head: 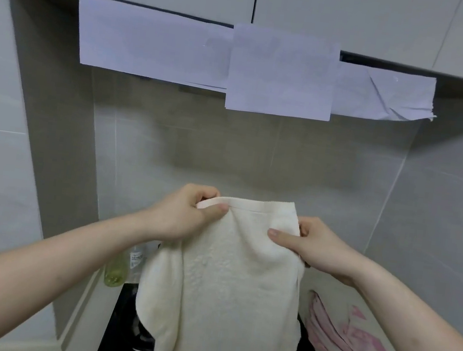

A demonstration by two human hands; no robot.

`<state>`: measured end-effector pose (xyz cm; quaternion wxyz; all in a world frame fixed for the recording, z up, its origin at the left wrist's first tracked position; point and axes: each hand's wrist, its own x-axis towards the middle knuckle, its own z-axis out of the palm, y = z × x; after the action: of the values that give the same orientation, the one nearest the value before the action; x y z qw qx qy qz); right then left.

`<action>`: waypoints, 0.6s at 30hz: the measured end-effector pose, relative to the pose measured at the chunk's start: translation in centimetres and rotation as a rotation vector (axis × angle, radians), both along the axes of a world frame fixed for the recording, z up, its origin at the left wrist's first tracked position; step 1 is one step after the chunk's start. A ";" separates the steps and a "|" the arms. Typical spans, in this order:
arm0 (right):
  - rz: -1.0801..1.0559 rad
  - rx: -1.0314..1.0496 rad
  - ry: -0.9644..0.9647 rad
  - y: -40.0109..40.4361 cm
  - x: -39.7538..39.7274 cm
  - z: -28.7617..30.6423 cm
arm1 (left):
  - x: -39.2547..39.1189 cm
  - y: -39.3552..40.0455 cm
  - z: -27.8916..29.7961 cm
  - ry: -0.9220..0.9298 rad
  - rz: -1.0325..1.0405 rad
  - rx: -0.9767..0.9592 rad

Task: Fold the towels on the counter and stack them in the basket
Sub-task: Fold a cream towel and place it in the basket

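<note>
Above the hob (122,323), left hand (186,216) and right hand (315,245) pinch the towel's (232,293) top edge (folding just begun); next, join corners evenly.

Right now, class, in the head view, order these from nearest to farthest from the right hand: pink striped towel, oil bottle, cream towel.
1. cream towel: pinched in the right hand.
2. pink striped towel: on the counter, below that hand.
3. oil bottle: far left, beside the stove.
</note>
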<state>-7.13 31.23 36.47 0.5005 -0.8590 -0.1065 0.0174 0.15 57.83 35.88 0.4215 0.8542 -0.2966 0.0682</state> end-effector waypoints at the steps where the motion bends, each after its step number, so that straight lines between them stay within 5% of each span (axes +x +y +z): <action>1: -0.038 0.006 -0.020 -0.2 0.2 -0.4 | -0.1 -0.1 0.0 -0.005 0.003 0.017; 8: -0.125 0.017 -0.085 -2.4 0.5 -2.5 | 0.5 1.1 -1.3 -0.066 -0.001 0.192; 12: -0.116 0.042 -0.044 -3.2 0.0 -3.7 | 0.6 2.1 -2.7 0.064 -0.058 0.379; 18: -0.171 0.067 0.009 -5.6 -0.8 -4.0 | 1.6 3.4 -3.9 0.249 -0.169 0.245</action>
<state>-7.88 25.66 32.44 0.5289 -0.8477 -0.0309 -0.0253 1.72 61.20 31.97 0.3522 0.8729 -0.3191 -0.1102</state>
